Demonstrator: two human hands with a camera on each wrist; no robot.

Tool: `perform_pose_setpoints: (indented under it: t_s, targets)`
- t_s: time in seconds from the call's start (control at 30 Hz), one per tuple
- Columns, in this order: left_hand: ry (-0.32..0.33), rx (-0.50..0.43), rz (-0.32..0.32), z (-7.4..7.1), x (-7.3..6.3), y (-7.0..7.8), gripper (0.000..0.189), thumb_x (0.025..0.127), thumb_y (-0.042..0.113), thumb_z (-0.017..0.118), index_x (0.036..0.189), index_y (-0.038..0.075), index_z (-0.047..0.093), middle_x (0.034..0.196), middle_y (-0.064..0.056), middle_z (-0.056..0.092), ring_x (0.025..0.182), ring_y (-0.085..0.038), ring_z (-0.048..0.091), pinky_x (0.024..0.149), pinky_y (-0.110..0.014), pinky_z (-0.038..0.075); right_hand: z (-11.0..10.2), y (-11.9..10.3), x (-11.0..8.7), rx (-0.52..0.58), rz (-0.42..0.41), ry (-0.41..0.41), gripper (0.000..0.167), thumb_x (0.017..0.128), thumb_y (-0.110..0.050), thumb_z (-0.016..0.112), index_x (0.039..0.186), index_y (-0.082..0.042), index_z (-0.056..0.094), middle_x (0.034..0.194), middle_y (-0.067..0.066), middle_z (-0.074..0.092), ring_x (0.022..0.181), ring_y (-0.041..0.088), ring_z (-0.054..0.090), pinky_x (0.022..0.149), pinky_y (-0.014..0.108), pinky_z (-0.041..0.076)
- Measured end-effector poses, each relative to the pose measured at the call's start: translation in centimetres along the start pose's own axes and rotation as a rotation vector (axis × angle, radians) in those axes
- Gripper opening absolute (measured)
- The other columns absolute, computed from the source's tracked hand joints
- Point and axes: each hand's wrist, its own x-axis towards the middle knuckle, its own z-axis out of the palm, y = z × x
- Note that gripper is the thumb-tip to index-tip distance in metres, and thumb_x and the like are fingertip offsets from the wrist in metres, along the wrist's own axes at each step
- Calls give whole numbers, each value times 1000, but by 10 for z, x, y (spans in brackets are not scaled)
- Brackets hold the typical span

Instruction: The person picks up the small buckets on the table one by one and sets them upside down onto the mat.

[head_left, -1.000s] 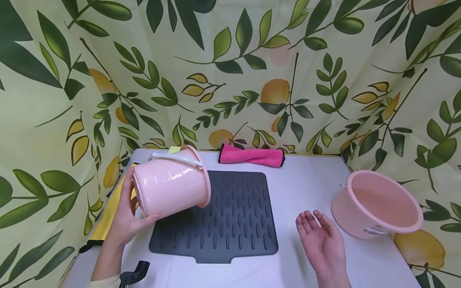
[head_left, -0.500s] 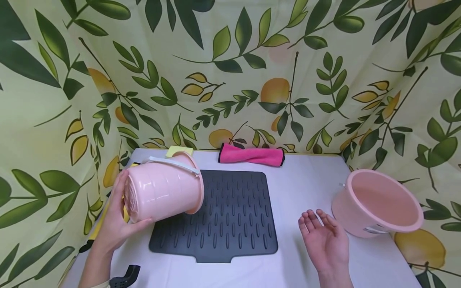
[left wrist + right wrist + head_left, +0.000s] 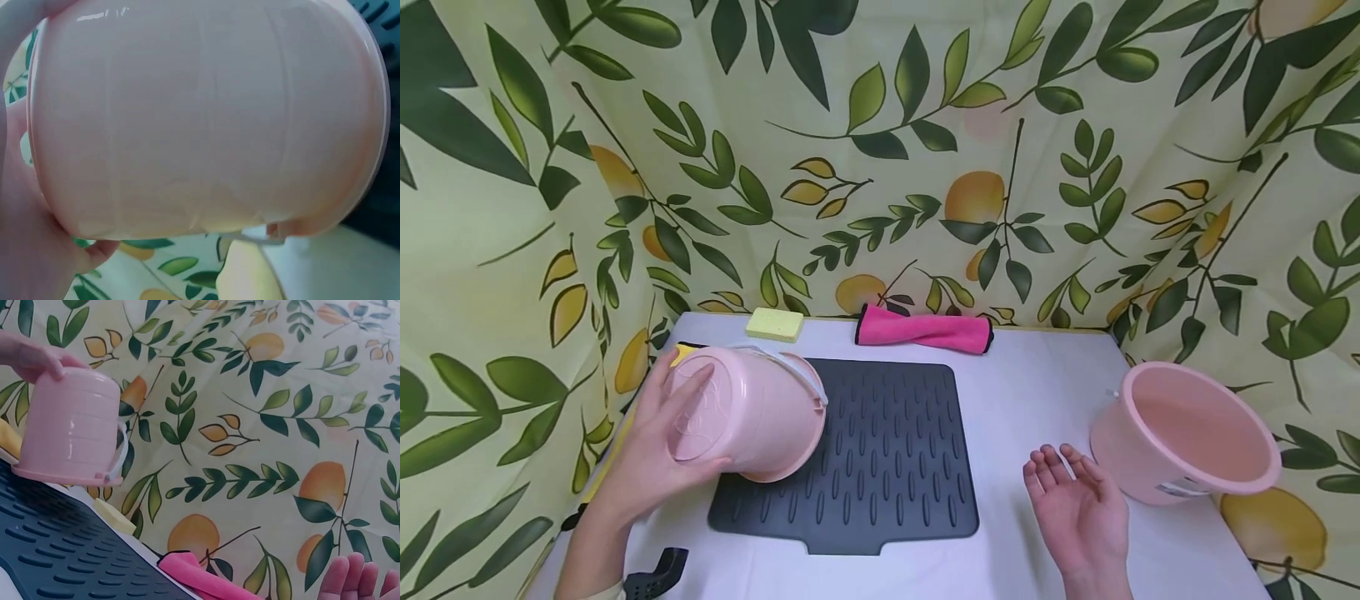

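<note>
Slantwise, from the left hand (image 3: 647,450)'s grip on its base, a pink bucket (image 3: 775,417) points its mouth downward over the dark mat (image 3: 895,450).
Nearest, the right hand (image 3: 1078,517) is palm up, fingers loosely bent, holding nothing; the left spreads thumb and fingers around the bottom. The long axis runs from base, high and toward the wearer, to rim, low and rightward; I cannot tell whether it touches. Farther back are a second bucket (image 3: 1131,450), upright, then a sponge (image 3: 775,325) and a pink cloth (image 3: 925,330).

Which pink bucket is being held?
The left bucket, gripped at its base by the left hand; the right bucket stands mouth up near the right hand.
</note>
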Motion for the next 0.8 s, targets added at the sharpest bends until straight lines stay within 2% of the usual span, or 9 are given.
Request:
perform_pose_setpoints:
  t_s: [0.13, 0.27, 0.37, 0.57, 0.8]
  targets:
    - [-13, 101, -17, 12, 5, 5, 109, 60, 32, 108, 157, 27, 60, 181, -2, 8, 159, -49, 13, 109, -86, 24, -2, 1, 1, -7, -10, -19, 24, 117, -31, 47, 126, -11, 55, 123, 8, 55, 120, 23, 53, 110, 37, 46]
    - [-33, 226, 47, 29, 17, 8, 102, 62, 44, 105, 154, 26, 64, 180, -10, 16, 157, -51, 19, 107, -84, 22, -3, 2, 2, -22, -19, -12, 24, 117, -32, 47, 125, -11, 56, 123, 8, 55, 119, 22, 52, 108, 36, 47]
    - [-58, 272, 100, 39, 28, 8, 95, 64, 47, 103, 150, 25, 68, 178, -15, 21, 155, -53, 23, 109, -82, 20, -3, 2, 3, -27, -21, 20, 24, 117, -33, 47, 125, -13, 56, 123, 7, 55, 119, 21, 52, 108, 35, 46]
    - [-102, 330, 128, 50, 43, 10, 89, 68, 53, 99, 148, 27, 70, 174, -18, 28, 154, -50, 27, 108, -80, 23, -4, -5, 3, 8, -28, 81, 24, 117, -35, 47, 127, -15, 53, 123, 5, 54, 122, 20, 50, 111, 35, 43]
    - [-112, 368, 125, 55, 48, 12, 87, 73, 56, 95, 150, 26, 68, 172, -20, 31, 152, -49, 29, 107, -78, 26, -11, -16, 3, 87, -53, -41, 23, 117, -28, 47, 122, -7, 55, 120, 11, 55, 114, 26, 54, 107, 38, 48]
